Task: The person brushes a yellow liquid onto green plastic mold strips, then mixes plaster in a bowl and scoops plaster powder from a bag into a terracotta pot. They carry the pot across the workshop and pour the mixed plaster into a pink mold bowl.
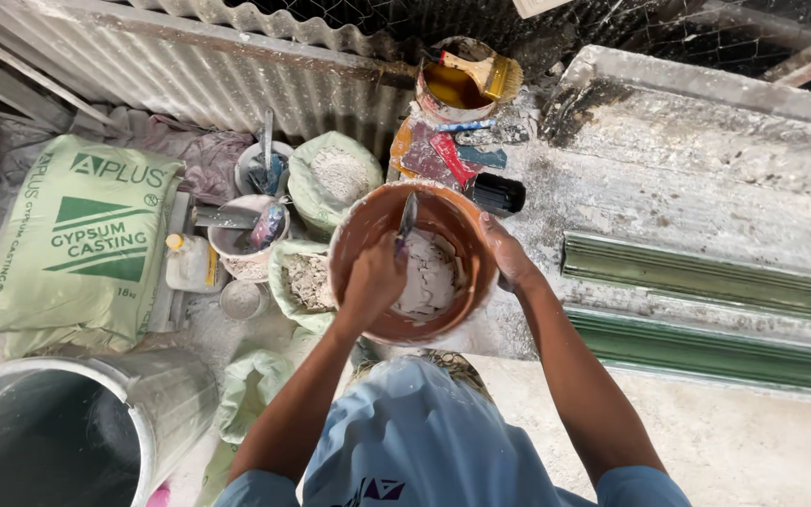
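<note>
Orange mixing bowl (pixel 368 221), white plaster inside, at worktable edge (pixel 556 235). Left hand (pixel 373 282) fisted on a scraper (pixel 406 218); right hand (pixel 507 253) clasping the rim. Best scraped along the wall, bowl braced firmly.

A bowl (pixel 413 265) sits centre, plaster (pixel 429 274) in it; left lie a sack (pixel 77 239) and open bags (pixel 335 176); far behind, a tin (pixel 457 86) holding a brush (pixel 490 75); right, two mouldings (pixel 706 282).
</note>
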